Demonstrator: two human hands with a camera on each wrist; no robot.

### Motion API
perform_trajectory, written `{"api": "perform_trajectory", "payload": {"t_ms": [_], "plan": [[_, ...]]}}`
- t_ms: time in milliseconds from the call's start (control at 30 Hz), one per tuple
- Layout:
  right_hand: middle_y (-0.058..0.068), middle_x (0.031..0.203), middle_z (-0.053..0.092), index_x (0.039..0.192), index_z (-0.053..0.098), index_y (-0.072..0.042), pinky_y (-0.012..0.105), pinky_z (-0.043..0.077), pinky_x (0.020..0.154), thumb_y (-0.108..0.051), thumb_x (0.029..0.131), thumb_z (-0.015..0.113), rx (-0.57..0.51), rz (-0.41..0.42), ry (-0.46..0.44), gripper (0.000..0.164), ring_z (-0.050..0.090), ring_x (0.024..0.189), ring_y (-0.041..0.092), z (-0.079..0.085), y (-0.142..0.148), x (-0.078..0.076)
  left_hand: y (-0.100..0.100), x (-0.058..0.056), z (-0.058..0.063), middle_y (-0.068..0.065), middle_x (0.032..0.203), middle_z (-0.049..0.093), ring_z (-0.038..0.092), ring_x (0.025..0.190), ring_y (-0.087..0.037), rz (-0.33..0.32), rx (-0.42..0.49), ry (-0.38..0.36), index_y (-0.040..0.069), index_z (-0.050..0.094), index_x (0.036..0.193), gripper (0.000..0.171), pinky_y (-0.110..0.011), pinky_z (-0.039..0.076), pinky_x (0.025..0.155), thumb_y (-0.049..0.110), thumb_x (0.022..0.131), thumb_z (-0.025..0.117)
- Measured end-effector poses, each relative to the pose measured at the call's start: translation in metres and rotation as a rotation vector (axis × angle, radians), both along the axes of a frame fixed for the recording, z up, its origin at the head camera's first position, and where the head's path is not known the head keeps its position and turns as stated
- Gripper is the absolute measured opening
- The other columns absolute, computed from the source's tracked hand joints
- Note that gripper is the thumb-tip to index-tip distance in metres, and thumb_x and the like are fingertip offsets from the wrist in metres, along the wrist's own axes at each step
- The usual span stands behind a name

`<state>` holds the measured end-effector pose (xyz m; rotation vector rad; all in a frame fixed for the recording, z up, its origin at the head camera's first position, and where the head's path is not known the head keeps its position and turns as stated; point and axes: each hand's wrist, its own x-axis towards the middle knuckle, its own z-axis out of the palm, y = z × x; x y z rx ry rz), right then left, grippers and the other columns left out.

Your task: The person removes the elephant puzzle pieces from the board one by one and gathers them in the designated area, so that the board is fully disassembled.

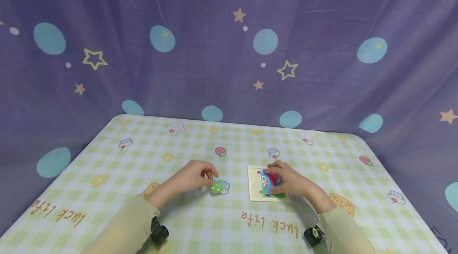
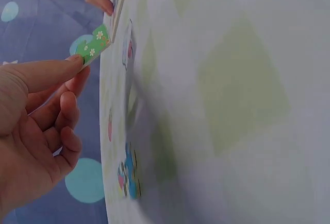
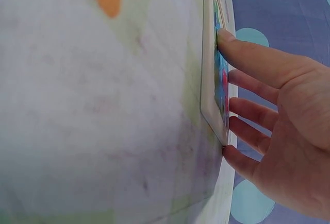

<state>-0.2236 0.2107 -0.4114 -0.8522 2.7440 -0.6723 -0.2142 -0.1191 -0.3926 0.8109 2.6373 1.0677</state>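
Observation:
My left hand [image 1: 195, 176] pinches a green puzzle piece [image 2: 95, 45] with white flowers between thumb and forefinger; its other fingers curl loosely beneath. That hand is a short way left of a pale wooden puzzle board [image 1: 253, 186]. Joined pieces on the board's right side show a blue figure [image 1: 265, 179] with red and green parts; bare wood shows on the left. My right hand [image 1: 291, 178] rests over these pieces, partly hiding them. In the right wrist view its thumb [image 3: 252, 56] presses on the picture, while the fingers spread along the board's far side.
The table has a green-and-white checked cloth [image 1: 171, 214] printed with cupcakes, strawberries and flowers. A purple curtain [image 1: 214, 75] hangs behind it. Low in the left wrist view is a small blue patch [image 2: 130, 172]; I cannot tell whether it is a piece or print.

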Motion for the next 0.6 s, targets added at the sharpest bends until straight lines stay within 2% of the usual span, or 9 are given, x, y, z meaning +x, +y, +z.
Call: {"api": "perform_trajectory", "payload": {"t_ms": [333,600], "plan": [[0.018,0.134,0.04,0.127,0.051,-0.006,0.052,0.032,0.097,-0.03,0.074,0.074,0.003,-0.006,-0.007,0.063,0.032,0.124,0.039,0.001,0.0,0.0,-0.022,0.003,-0.004,0.008,0.075,0.062,0.054,0.068,-0.009,0.016,-0.014,-0.003,0.013,0.067,0.09,0.011,-0.024,0.043,0.06,0.013,0.079,0.068],[0.017,0.135,0.039,0.128,0.051,-0.007,0.053,0.031,0.098,-0.032,0.074,0.074,0.002,-0.015,-0.025,0.064,0.03,0.126,0.04,0.002,-0.001,0.0,-0.037,0.006,-0.004,0.01,0.076,0.061,0.05,0.064,-0.007,0.023,-0.038,0.022,0.013,0.068,0.09,0.011,-0.023,0.042,0.058,0.013,0.079,0.068]]}}
